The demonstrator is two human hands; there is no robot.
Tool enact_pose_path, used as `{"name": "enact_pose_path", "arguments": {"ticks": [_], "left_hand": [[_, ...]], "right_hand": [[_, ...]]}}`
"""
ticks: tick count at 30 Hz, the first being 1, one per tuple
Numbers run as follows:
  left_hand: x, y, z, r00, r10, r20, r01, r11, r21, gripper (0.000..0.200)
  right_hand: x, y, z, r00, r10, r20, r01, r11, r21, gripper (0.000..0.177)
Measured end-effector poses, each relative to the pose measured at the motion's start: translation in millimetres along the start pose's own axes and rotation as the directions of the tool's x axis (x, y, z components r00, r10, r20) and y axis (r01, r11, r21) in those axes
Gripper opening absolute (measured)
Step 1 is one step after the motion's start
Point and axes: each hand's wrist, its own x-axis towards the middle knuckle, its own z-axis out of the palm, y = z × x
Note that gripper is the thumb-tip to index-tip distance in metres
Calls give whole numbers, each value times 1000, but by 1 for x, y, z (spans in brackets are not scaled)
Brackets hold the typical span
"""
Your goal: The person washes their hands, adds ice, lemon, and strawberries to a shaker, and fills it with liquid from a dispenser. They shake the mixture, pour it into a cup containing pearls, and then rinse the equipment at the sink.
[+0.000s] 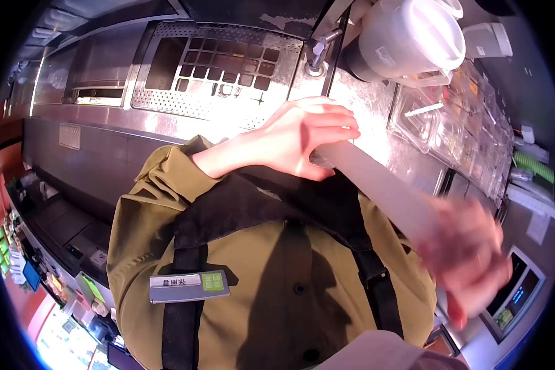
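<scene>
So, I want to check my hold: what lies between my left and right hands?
In the head view, a long, pale, cloudy item spans from the left hand to the blurred right hand.

A perforated metal tray (166,103) with square openings is set in the steel counter (376,102), with a metal tap (319,54) just beside it. A large translucent pitcher (407,40) stands near clear plastic containers (465,135).

In front of me, a shiny stainless-steel counter (379,98) is carrying a silver perforated metal plate with square openings (145,98), a small chrome tap (317,58), and clear rectangular plastic containers (456,139). Through the glare, I am seeing what is probably a large translucent white plastic jug (398,46) standing beside them.
</scene>
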Motion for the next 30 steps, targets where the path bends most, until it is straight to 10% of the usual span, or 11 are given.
{"name": "enact_pose_path", "arguments": {"ticks": [2,4,7,12,19,20,23,30], "left_hand": [[-1,3,1,997,15,76,-14,1000,-14,56],[0,6,-7,985,-166,45,172,963,-207,55],[3,1,-3,999,22,29,-22,1000,6,58],[1,3,-5,985,-171,13,171,980,-101,56],[4,6,-1,995,82,59,-87,993,85,57],[-1,8,-5,983,-183,10,183,982,-49,56],[1,2,1,996,82,16,-83,993,80,61],[2,8,-4,992,-114,59,111,992,59,58]], "right_hand": [[0,-3,3,989,-148,-18,149,987,63,22],[20,11,-18,975,-34,219,83,972,-218,9],[38,-19,-29,931,275,239,-138,873,-468,8],[26,19,-21,912,345,219,-236,882,-407,10],[38,3,-18,897,367,248,-257,887,-384,12],[31,17,-21,896,381,228,-271,876,-399,13],[37,7,-21,894,383,233,-278,881,-381,14],[43,6,-17,883,393,255,-288,885,-367,16]]}}
